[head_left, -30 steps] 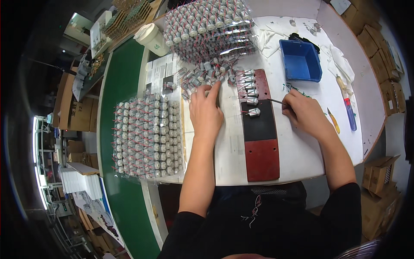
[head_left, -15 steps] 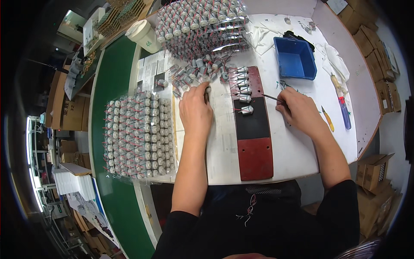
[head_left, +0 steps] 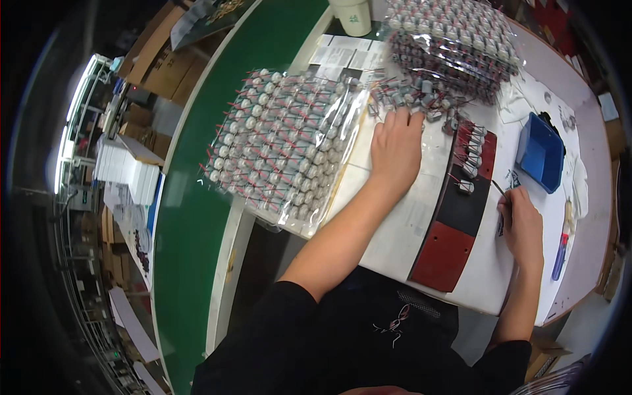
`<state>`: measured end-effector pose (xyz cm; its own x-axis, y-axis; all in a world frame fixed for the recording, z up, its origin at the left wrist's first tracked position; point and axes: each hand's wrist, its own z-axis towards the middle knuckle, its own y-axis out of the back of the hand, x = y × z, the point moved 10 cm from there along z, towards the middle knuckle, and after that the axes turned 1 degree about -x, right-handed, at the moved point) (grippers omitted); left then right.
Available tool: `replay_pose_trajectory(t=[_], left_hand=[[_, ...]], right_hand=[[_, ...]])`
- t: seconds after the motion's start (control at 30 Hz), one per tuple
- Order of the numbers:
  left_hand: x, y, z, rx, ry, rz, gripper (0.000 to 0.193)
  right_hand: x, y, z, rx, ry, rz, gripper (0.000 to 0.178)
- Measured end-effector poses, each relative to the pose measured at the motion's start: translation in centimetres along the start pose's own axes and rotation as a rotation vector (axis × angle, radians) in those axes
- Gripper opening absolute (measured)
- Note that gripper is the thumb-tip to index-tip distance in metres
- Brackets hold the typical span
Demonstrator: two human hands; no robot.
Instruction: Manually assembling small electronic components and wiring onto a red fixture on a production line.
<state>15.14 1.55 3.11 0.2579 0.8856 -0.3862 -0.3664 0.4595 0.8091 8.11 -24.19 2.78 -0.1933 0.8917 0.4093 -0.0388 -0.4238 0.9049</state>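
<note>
My left hand [head_left: 397,148] is at the near edge of a loose pile of small silver motors [head_left: 428,99], its fingers bent and close together; whatever they hold is hidden. My right hand [head_left: 525,222] grips a thin dark pointed tool [head_left: 498,188], whose tip points toward a dark red board [head_left: 442,258] with a black middle section. Several motors with red wires stand in a row [head_left: 471,146] on the board's far part. Nearer to me, a single motor [head_left: 465,187] lies apart on the black section.
Left of my left arm sits a plastic-covered block of wired motors [head_left: 283,141]. Another stacked block [head_left: 454,46] stands at the back, beside a cream lidded cup [head_left: 353,16]. On the right are a blue bin [head_left: 541,153], a screwdriver [head_left: 560,257] and white cloth [head_left: 579,191].
My view has turned left, so the table appears shifted right and tilted. My left hand stays at the motor pile; my right hand still holds the tool beside the board.
</note>
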Motion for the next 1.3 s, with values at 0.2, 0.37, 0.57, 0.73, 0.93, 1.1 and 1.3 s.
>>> replay_pose_trajectory(t=[0.2,0.37,0.57,0.73,0.93,1.1,1.3], left_hand=[[0.0,0.8,-0.1,-0.041,-0.018,0.054,0.019],[-0.1,0.0,-0.5,0.055,-0.015,0.053,0.020],[-2.7,3.1,-0.5,-0.105,-0.143,-0.208,0.022],[-7.1,4.6,-2.9,-0.016,-0.424,-0.650,0.025],[-10.6,3.8,-5.4,0.139,-0.612,-0.636,0.024],[-10.3,2.2,-5.8,0.229,-0.619,-0.531,0.023],[-10.5,1.5,-6.2,0.283,-0.576,-0.507,0.022]], right_hand=[[0.0,0.2,0.4,0.028,-0.025,0.102,0.014],[-0.6,-0.4,0.4,0.054,0.008,0.075,0.015],[-0.5,1.6,0.5,-0.103,-0.046,0.111,0.017],[-2.0,1.2,0.2,-0.078,-0.100,-0.016,0.018],[-2.0,0.7,0.3,-0.011,-0.153,0.122,0.017],[-0.6,1.8,0.3,-0.154,-0.020,0.110,0.014],[-0.8,2.6,0.8,-0.204,-0.059,0.241,0.009]])
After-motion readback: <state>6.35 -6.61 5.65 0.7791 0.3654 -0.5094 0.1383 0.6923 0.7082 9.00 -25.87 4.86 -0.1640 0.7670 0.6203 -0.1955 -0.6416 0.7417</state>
